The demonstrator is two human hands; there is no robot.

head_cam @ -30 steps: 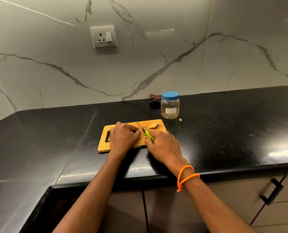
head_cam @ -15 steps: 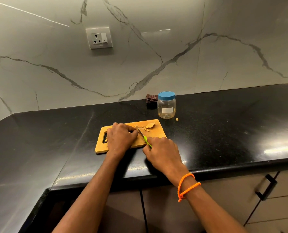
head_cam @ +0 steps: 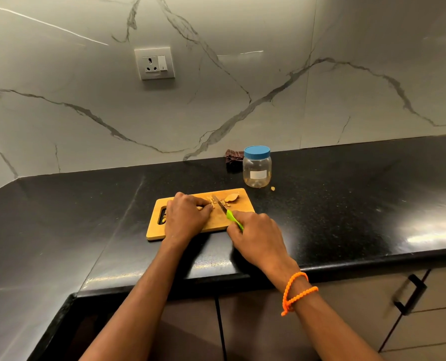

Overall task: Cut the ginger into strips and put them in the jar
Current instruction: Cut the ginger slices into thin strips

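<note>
Wooden board [head_cam: 232, 217] lies on the black counter [head_cam: 346, 217], near its front edge. The left hand [head_cam: 186, 217] rests on the board's left half, fingers curled down over a piece of ginger [head_cam: 200, 208] that barely shows under the fingertips. The right hand [head_cam: 255, 235] is closed around the green handle of a knife [head_cam: 224, 208], at the board's front right corner; the blade angles toward the board's far edge, its tip among cut ginger bits [head_cam: 212, 200] just beside the left fingertips. A larger ginger chunk [head_cam: 231, 197] lies near the board's far right corner. The jar [head_cam: 257, 168], clear with its blue lid on, stands on the counter beyond that corner, apart from the board. A small scrap [head_cam: 272, 188] lies on the counter just right of the jar. An orange band [head_cam: 294, 291] wraps the right wrist.
</note>
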